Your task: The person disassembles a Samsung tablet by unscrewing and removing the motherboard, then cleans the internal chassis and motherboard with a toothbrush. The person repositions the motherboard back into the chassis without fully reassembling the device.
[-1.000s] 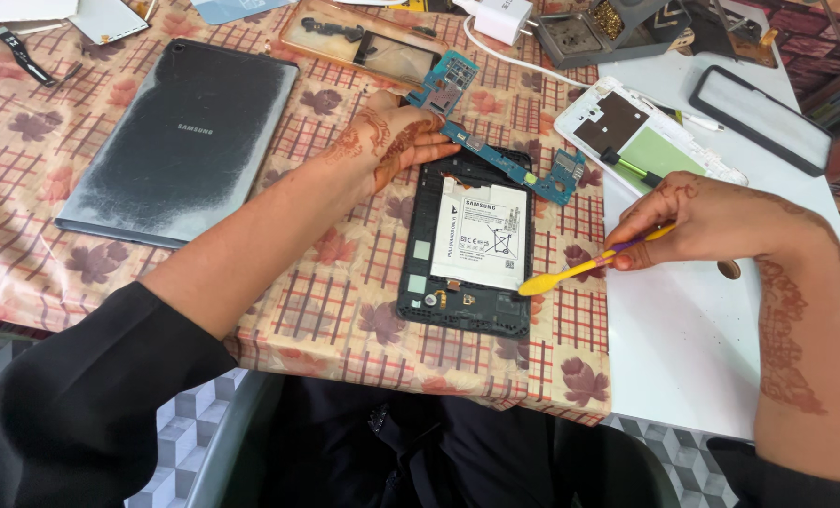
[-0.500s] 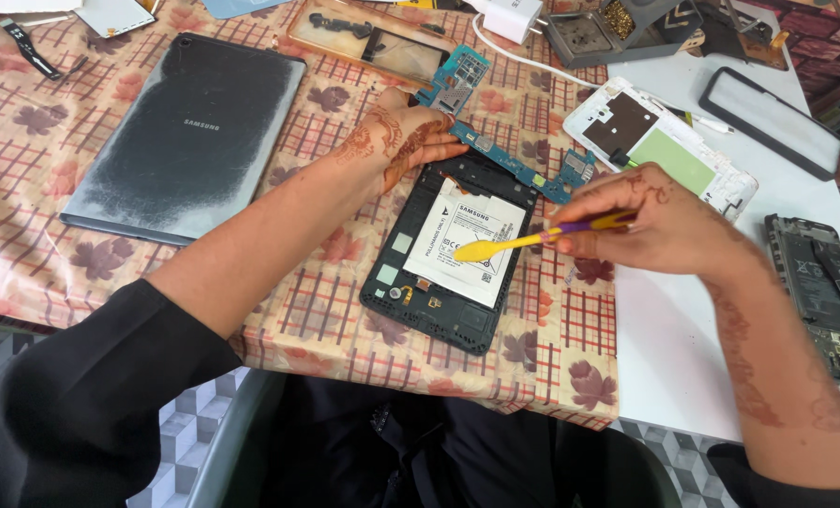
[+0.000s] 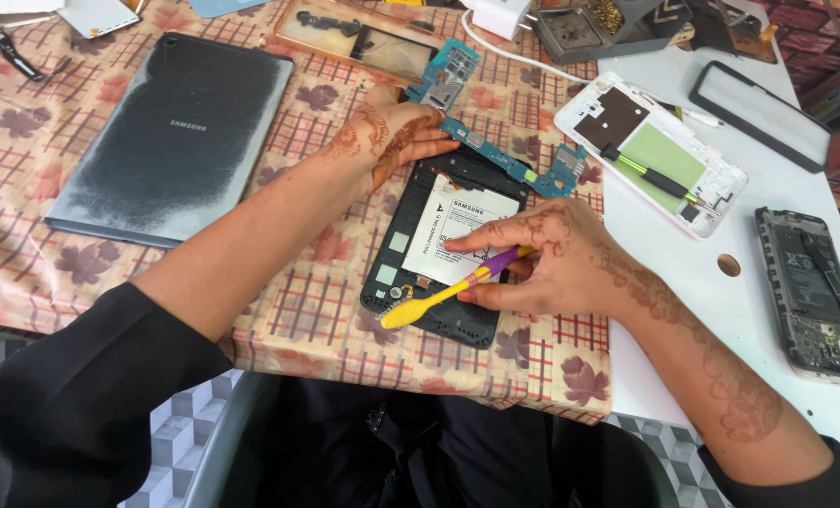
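Yellow-and-purple toothbrush [image 3: 443, 292], white battery [image 3: 458, 226], plaid leaf-patterned tablecloth [image 3: 279, 310], henna-patterned right hand [image 3: 542, 263].

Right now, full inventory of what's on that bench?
Opened tablet: 1, black frame with white battery, centre, on checked cloth.
Toothbrush: 1, yellow and purple, head on the tablet's lower left.
Circuit board: 1, blue, along the tablet's top edge.
Tablet back cover: 1, dark grey, left.
Opened white phone: 1, white with a green patch, upper right.
Dark opened phone: 1, right edge.
Black frame: 1, far right top.
White charger: 1, top.
Left hand: flat on the tablet's top edge.
Right hand: grip shut on the toothbrush.
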